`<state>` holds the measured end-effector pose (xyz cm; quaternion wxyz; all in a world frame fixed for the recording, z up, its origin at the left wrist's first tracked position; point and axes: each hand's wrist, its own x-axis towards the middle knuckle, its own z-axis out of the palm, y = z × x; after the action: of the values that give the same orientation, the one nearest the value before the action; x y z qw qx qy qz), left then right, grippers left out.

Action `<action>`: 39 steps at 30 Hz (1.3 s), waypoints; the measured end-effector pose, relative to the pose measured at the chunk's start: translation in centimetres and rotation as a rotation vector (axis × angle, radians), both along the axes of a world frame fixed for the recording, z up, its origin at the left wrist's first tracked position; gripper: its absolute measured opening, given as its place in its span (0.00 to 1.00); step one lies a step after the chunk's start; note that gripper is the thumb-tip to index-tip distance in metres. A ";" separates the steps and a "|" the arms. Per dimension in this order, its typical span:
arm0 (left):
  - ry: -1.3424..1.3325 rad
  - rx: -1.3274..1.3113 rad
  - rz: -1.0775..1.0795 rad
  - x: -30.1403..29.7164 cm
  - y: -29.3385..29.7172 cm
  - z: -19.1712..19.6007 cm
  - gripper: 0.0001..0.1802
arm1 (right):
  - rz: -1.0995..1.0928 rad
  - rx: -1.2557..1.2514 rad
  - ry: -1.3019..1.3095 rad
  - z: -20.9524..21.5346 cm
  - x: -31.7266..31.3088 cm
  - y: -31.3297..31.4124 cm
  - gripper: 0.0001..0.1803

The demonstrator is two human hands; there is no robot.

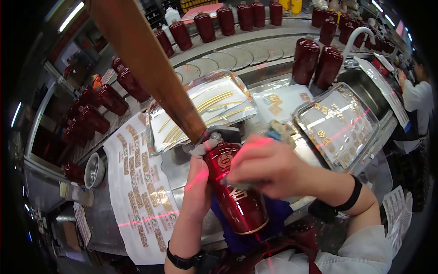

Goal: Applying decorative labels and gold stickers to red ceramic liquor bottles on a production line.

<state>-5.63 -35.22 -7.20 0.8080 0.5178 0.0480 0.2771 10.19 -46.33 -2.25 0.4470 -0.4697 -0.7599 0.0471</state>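
A glossy dark red bottle [244,212] with gold markings lies tilted in front of me, its base toward me, over a dark blue cloth [278,212]. My left hand [199,180] is closed around its upper left side, with whitish wrapping on the fingers near the neck. Across the bottle's front, my right hand [273,164] is curled and smeared by motion. Something greyish shows beneath its fingers against the gold markings; I cannot make out what it is. A red laser line crosses the bottle and both hands.
A wooden post [155,68] slants down to the bottle's top. Gold strips lie in a tray [153,137]; gold pieces fill another tray [374,130]. Decal sheets [116,155] and a metal bowl [94,170] are left. Red bottles [305,61] stand behind, beside a curved conveyor [255,52]. A co-worker [417,98] is right.
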 end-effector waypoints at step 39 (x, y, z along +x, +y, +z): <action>0.334 0.557 0.289 -1.3 -1.0 -1.4 0.39 | -0.081 -0.170 0.332 -1.5 -0.5 -1.2 0.13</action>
<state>-6.95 -36.23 -8.58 0.5691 0.7444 0.1748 0.3025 9.69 -47.49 -3.77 0.5264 -0.5216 -0.6495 0.1700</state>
